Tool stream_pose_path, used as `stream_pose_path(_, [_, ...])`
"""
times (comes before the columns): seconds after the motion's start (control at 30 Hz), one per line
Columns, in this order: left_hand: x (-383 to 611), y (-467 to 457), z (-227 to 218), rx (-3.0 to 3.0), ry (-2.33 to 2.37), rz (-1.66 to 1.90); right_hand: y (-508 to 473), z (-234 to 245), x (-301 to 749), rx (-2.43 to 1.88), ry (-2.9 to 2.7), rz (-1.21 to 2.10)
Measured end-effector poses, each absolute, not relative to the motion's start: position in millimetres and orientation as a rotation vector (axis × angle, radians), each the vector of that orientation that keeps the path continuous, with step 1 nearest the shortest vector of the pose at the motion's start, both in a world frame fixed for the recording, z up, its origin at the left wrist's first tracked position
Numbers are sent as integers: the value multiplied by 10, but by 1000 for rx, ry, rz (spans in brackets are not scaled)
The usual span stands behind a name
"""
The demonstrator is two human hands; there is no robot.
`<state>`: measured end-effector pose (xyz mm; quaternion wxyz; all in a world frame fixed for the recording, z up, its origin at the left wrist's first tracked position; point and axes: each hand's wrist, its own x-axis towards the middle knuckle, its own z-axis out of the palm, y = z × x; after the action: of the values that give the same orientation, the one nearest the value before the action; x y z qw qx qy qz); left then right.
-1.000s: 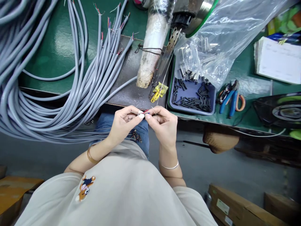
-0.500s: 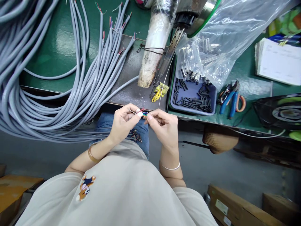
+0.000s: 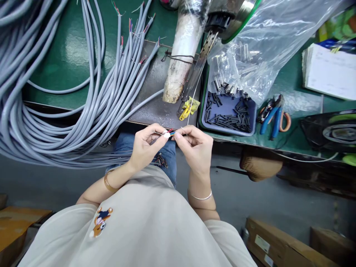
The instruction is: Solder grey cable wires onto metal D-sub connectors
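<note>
My left hand (image 3: 144, 146) pinches the end of a grey cable just below the bench edge, over my lap. Short coloured wires (image 3: 171, 132) stick out of that end between my two hands. My right hand (image 3: 196, 146) is closed in a pinch on those wire tips. A thin bare wire (image 3: 191, 102) runs up from my right fingers toward the machine above. A few small black pieces (image 3: 160, 160) lie on my jeans under the left hand.
A big bundle of grey cables (image 3: 69, 92) loops over the green bench at left. A blue tray (image 3: 251, 111) of black sleeves sits right, under a clear plastic bag (image 3: 267, 40). Blue-handled cutters (image 3: 271, 115) and cardboard boxes (image 3: 278, 244) are further right.
My right hand drew slightly away from the left, baring the coloured wires, then closed back in on their tips. The left hand stayed put.
</note>
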<state>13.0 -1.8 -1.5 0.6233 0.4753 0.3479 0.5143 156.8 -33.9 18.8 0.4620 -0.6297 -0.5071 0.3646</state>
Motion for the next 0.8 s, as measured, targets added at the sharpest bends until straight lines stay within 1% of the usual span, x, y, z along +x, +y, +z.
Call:
stream_pose_path(0.2, [128,-20,1,1100,847,1176,-374,182,1549,-1555,-1310,804])
stream_pose_path(0.4, [97,24,11,1030,888,1154,-432,152,1563,-1531,-1359,828])
stream_pose_path(0.53, [94,18,-19,1044,874,1131,-435,164,1612,-1536,-1275,732])
stream_pose_path(0.8, [92,20,-43,1019,849,1131,-441,214,1589,-1484,-1537,559])
